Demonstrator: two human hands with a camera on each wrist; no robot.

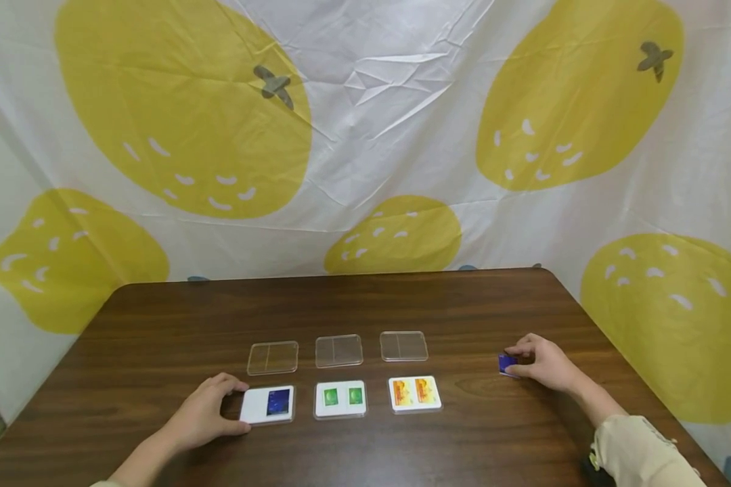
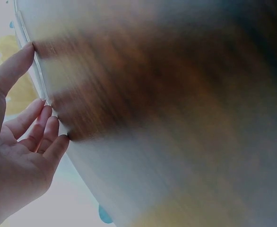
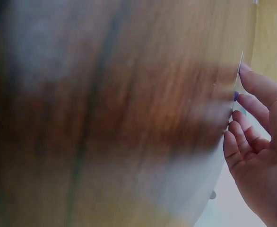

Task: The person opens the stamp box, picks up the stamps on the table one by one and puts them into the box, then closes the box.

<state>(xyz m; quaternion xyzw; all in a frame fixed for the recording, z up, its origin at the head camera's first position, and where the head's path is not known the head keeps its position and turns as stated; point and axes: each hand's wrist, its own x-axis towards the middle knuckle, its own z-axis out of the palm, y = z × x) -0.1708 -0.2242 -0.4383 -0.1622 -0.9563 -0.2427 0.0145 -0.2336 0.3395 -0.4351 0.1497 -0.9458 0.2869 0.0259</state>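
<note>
At the left, my left hand (image 1: 204,409) holds a clear flat case with a white insert (image 1: 253,406), thumb at its near left corner and fingers at the far one. A dark blue card (image 1: 278,402) lies on that insert's right half. In the left wrist view, the left fingertips (image 2: 63,137) touch the tabletop. Far to the right, my right hand (image 1: 542,362) pinches a small blue card (image 1: 507,364) between thumb and fingers, at the table surface. The right wrist view shows that card (image 3: 238,75) edge-on, with the other fingers curled beside it.
A case with two green cards (image 1: 340,399) and a case with two orange-yellow cards (image 1: 415,393) lie in the same row. Behind them are three clear lids (image 1: 273,358). All sit on a brown wooden table (image 1: 463,446) before a lemon-print cloth (image 1: 396,135).
</note>
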